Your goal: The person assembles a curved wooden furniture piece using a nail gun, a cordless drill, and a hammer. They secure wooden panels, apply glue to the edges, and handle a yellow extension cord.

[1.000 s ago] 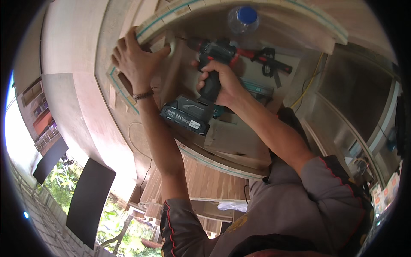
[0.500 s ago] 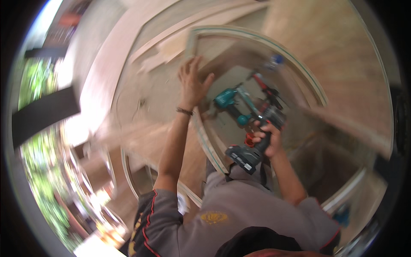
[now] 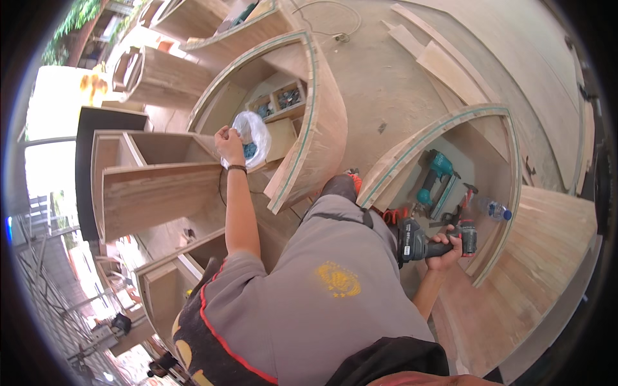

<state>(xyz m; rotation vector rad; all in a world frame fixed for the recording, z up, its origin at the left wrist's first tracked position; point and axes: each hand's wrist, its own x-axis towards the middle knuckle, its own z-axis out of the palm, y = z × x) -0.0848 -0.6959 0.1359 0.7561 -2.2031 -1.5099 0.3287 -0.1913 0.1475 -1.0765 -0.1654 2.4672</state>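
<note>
My left hand [image 3: 230,145] is at the rim of a white plastic bag [image 3: 260,133], its fingers curled in and apparently pinching the edge. Something blue shows inside the bag, too small to name. The bag sits within an open curved wooden cabinet [image 3: 331,106], beside a divided wooden box [image 3: 288,98] of small hardware. In my right hand [image 3: 444,253] is a black and red cordless drill [image 3: 420,243], gripped by its handle. It is near a second curved wooden frame [image 3: 444,121], inside which lie a teal nail gun [image 3: 438,170] and a hammer [image 3: 468,195].
A clear bottle with a blue cap [image 3: 494,210] lies by the second frame's right wall. More wooden cabinets [image 3: 154,199] stand on the left. Long plywood strips [image 3: 444,61] and a cable [image 3: 344,32] lie on the floor at the far side.
My view has swung left. My left hand, spread over the floor by the frame before, is now at the bag in the other cabinet. The drill remains in my right hand, now nearer my body.
</note>
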